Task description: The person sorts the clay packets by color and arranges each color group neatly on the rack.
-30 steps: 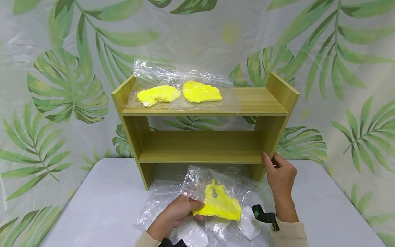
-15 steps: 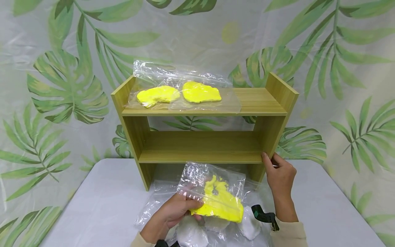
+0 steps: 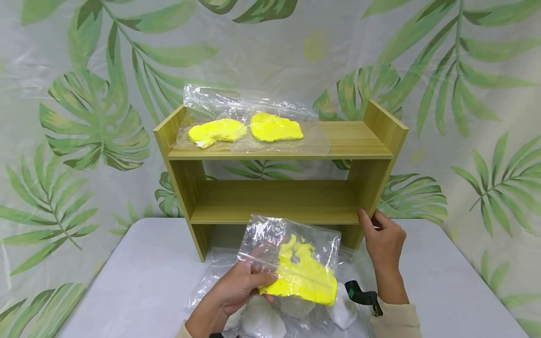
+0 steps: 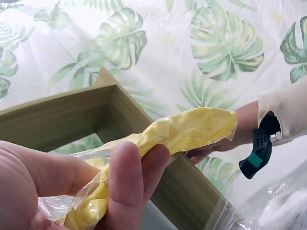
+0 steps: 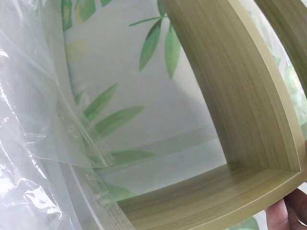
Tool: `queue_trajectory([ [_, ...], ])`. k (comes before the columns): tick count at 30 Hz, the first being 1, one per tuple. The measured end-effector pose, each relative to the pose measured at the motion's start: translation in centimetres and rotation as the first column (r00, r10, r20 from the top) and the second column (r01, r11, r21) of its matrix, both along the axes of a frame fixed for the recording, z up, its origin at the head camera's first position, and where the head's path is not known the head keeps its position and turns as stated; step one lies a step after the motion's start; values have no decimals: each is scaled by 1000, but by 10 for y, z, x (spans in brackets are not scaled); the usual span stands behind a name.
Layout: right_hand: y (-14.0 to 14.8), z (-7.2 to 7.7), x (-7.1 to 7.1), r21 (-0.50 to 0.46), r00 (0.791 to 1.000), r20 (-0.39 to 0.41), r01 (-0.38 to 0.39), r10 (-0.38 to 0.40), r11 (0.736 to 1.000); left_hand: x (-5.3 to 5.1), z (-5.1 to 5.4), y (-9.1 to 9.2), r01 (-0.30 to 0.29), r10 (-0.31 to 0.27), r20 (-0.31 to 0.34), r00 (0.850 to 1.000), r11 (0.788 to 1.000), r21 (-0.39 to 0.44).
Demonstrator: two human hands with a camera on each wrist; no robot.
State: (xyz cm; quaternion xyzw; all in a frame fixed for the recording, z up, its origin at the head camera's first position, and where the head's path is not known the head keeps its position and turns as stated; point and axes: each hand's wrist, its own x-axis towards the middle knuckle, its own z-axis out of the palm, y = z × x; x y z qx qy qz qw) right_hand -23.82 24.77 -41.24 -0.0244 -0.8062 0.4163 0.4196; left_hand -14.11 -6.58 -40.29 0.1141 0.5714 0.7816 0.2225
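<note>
My left hand [image 3: 238, 286] pinches a clear zip bag with a flattened lump of yellow clay-like material [image 3: 302, 281] inside, held tilted in front of the shelf's lower part. In the left wrist view the thumb and fingers [image 4: 125, 177] squeeze the yellow lump [image 4: 192, 129] through the plastic. My right hand [image 3: 384, 239] grips the right side panel of the wooden shelf [image 3: 274, 202], thumb at the front edge by the middle board. Two more bagged yellow lumps [image 3: 276, 126] lie side by side on the top board, towards the left.
Below the held bag, several clear bags with white lumps [image 3: 262, 317] lie on the white table [image 3: 122, 291]. Bag plastic [image 5: 29, 120] fills the left of the right wrist view. A leaf-printed backdrop [image 3: 486, 117] hangs behind the shelf.
My left hand has raised the held bag slightly and turned it, so more of its face shows. The right hand stays on the shelf's side panel.
</note>
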Motion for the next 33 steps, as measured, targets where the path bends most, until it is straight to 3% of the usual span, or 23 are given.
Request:
queue_trajectory([
  [7,2,-3,-2,6,1000,-25,-18,18,1000,4,15,-4,-28,27,-37,999,999,-29],
  [11,2,-4,-3,5,999,-36,-22,22,1000,1,29,-7,6,-9,-122,992,1000,-24],
  [18,3,-3,-2,8,999,-42,-23,23,1000,-3,59,-9,100,-84,-295,952,994,38],
  [27,3,-4,-2,18,997,-67,-30,31,999,-7,99,-6,149,-114,-399,910,987,57],
  [33,3,-3,-3,12,997,-62,-35,35,999,-11,124,-5,127,-104,-459,882,992,20],
])
